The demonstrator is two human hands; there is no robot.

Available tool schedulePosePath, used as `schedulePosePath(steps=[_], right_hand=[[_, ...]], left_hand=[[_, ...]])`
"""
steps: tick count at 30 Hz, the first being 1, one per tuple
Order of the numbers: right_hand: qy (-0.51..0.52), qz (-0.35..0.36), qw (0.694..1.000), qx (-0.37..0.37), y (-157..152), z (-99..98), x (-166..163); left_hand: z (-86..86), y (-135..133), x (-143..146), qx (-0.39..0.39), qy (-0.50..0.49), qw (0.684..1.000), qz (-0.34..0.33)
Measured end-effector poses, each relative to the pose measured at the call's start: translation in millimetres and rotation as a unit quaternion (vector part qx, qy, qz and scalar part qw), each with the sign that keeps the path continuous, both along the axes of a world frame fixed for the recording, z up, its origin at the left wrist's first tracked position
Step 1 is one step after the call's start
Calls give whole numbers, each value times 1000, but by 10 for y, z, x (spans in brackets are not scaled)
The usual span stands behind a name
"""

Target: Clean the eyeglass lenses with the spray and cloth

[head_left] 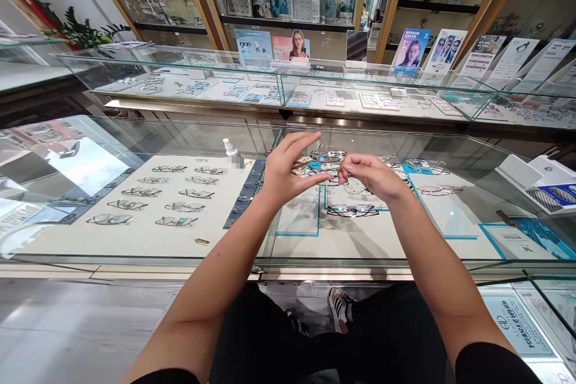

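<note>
My left hand is raised above the glass display case, thumb and index finger stretched out and well apart. Something beige shows in its palm, too small to make out. Close to that thumb tip, my right hand has its thumb and fingers pinched together. What they pinch is thin and mostly hidden. Round thin-rimmed eyeglasses show just below the right fingers; I cannot tell whether they are held or lie in the case. Dark-framed eyeglasses lie under the glass beneath both hands.
Several eyeglasses lie in rows at the left inside the case. A white spray bottle stands behind them. A white box is at the right. Another glass showcase with upright advertising cards runs behind.
</note>
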State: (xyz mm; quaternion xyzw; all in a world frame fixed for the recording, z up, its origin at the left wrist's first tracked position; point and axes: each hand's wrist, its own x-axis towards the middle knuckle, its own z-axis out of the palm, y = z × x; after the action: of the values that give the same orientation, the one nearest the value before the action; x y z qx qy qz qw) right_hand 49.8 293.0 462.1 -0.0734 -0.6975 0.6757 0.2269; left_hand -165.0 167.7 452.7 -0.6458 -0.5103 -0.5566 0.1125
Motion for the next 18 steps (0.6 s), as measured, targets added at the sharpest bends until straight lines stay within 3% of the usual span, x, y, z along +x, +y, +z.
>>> schedulePosePath(steps=[11,15,18], right_hand=[[-3,-4,999,51,-13,26,45],[12,-9,993,120,-115,286,147],[52,-75,979,183,-157,615,262]], left_hand=[[-43,38,-10,-2,32,999,-12],[71,41,-1,26,6,1000,-8],[315,39,-39,44,10,999,-19]])
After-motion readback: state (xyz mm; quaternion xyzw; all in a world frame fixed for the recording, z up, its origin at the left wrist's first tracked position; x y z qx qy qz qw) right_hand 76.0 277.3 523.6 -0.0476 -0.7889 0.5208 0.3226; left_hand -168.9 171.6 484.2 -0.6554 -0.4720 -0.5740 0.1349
